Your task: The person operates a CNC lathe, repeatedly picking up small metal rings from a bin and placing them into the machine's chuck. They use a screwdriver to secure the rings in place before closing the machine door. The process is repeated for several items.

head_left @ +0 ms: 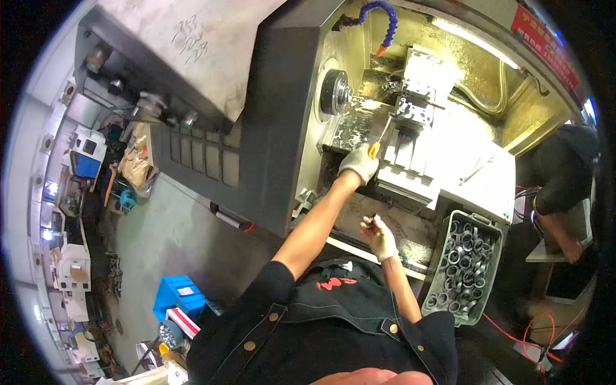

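My left hand (pixel 359 165), in a pale work glove, reaches into an open lathe. It is closed round the orange handle of a screwdriver-like tool (pixel 373 151). The tool's thin shaft slants up toward the metal tool block (pixel 414 110); whether its tip touches is too small to tell. Left of the block is the round chuck (pixel 336 92). Nearer to my body hovers my right hand (pixel 380 239), gloved, with its fingertips showing and curled together. Something small and dark seems to be at those fingers, but I cannot make it out.
Right of my right hand stands a grey bin (pixel 427 292) of metal rings. A blue coolant hose (pixel 393 19) hangs above the chuck. The machine's door (pixel 276 128) is at left. A blue crate (pixel 174 296) sits on the floor; another person's arm (pixel 557 228) shows far right.
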